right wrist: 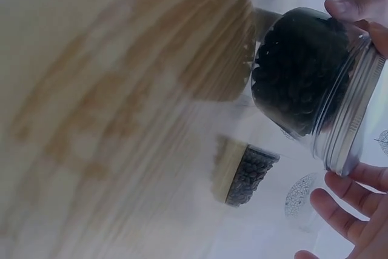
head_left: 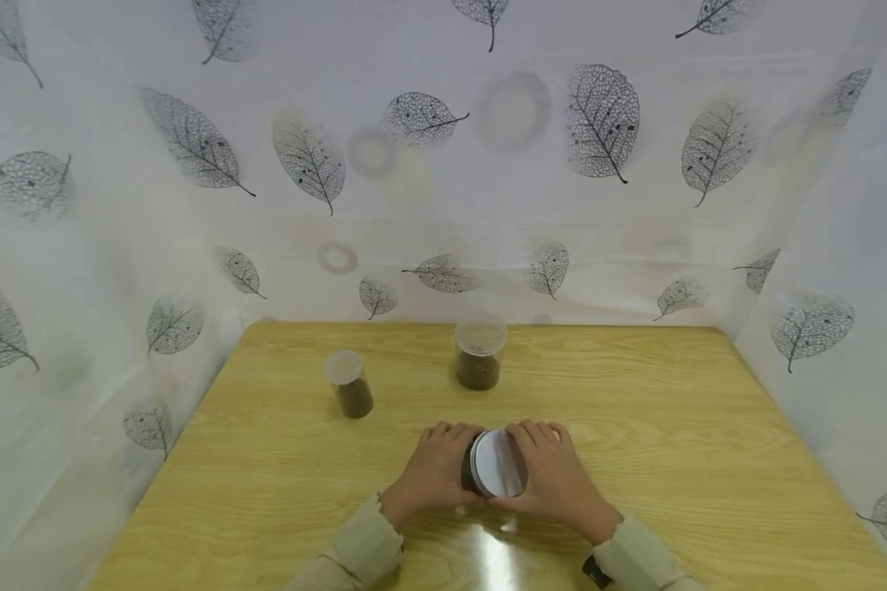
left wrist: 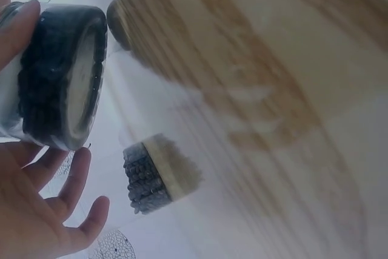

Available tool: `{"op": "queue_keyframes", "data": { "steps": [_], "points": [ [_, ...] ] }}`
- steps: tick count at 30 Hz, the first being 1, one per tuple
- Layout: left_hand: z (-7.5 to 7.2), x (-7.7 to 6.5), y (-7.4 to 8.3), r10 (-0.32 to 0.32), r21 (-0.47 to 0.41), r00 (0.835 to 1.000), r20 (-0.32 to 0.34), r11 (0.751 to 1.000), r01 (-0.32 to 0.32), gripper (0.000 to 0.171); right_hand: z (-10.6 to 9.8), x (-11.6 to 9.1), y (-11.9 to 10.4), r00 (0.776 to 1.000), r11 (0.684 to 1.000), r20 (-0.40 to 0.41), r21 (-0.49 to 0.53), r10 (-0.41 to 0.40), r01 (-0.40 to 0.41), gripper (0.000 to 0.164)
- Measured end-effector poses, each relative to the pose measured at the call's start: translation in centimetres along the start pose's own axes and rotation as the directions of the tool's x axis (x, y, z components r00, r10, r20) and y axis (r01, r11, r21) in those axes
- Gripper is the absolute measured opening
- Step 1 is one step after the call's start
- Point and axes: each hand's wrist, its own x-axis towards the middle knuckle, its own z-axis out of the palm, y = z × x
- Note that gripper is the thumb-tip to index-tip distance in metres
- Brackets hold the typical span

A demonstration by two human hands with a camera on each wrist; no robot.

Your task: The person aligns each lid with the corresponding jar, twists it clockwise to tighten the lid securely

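Observation:
A clear jar of dark beans [right wrist: 300, 71] with a silver screw lid [head_left: 497, 464] is held between both hands near the middle of the table. It leans on its side, the lid turned toward the right hand. My left hand [head_left: 436, 468] grips the jar's body, thumb on one side and fingers on the other. On the lid's rim, my right hand [head_left: 554, 476] curls its thumb and fingers. The jar's base shows in the left wrist view; whether it touches the table I cannot tell.
Farther back on the wooden table [head_left: 636, 394] stand a narrow lidded jar [head_left: 355, 398] on the left and a wider lidded jar [head_left: 478, 369] near the middle, both with dark contents. A leaf-printed curtain [head_left: 443, 197] hangs behind and along the sides.

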Motion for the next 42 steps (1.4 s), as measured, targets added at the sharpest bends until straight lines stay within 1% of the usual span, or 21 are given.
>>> {"op": "queue_keyframes", "data": {
  "steps": [5,10,18,26,30,32,34,36,38,40,42],
  "points": [
    [0.5,0.1,0.2,0.001,0.069,0.999,-0.041,0.998,0.001,0.092,0.2,-0.2,-0.2,0.999,1.0,-0.025,0.0,0.025,-0.025,0.094],
    [0.7,0.2,0.6,-0.018,0.11,0.998,-0.067,0.994,0.025,0.089,0.3,-0.4,-0.4,0.996,0.996,-0.002,0.01,0.091,-0.091,0.093],
    [0.5,0.3,1.0,-0.036,0.127,0.996,-0.077,0.991,0.045,0.088,0.2,-0.6,-0.8,0.987,0.987,0.011,0.013,0.158,-0.158,0.094],
    [0.6,0.3,1.1,-0.059,0.122,0.996,-0.065,0.99,0.066,0.087,0.1,-0.6,-1.5,0.965,0.962,0.048,0.072,0.259,-0.262,0.091],
    [0.6,0.3,0.9,-0.058,0.114,0.996,-0.062,0.991,0.065,0.088,0.0,-0.5,-1.7,0.961,0.958,0.063,0.085,0.268,-0.273,0.091],
    [0.6,0.2,0.7,-0.053,0.099,0.997,-0.062,0.993,0.059,0.088,-0.2,-0.4,-1.5,0.967,0.966,0.076,0.071,0.245,-0.25,0.094],
    [0.7,0.2,0.5,-0.043,0.084,0.997,-0.059,0.995,0.048,0.09,-0.4,-0.4,-1.1,0.978,0.98,0.09,0.051,0.189,-0.194,0.101],
    [0.8,0.3,0.2,-0.033,0.063,0.998,-0.051,0.997,0.036,0.091,-0.7,-0.2,-0.3,0.988,0.992,0.113,0.041,0.11,-0.115,0.108],
    [0.7,0.4,0.0,-0.022,0.05,0.999,-0.04,0.998,0.024,0.092,-0.9,0.2,0.5,0.992,0.999,0.127,0.049,0.002,-0.008,0.115],
    [0.6,0.4,-0.2,-0.016,0.032,1.0,-0.024,0.999,0.017,0.092,-1.1,0.5,1.3,0.985,0.994,0.14,0.065,-0.101,0.093,0.119],
    [0.5,0.5,-0.2,-0.012,0.024,1.0,-0.008,1.0,0.012,0.092,-1.3,1.0,1.9,0.971,0.98,0.14,0.063,-0.194,0.187,0.119]
  ]
}}
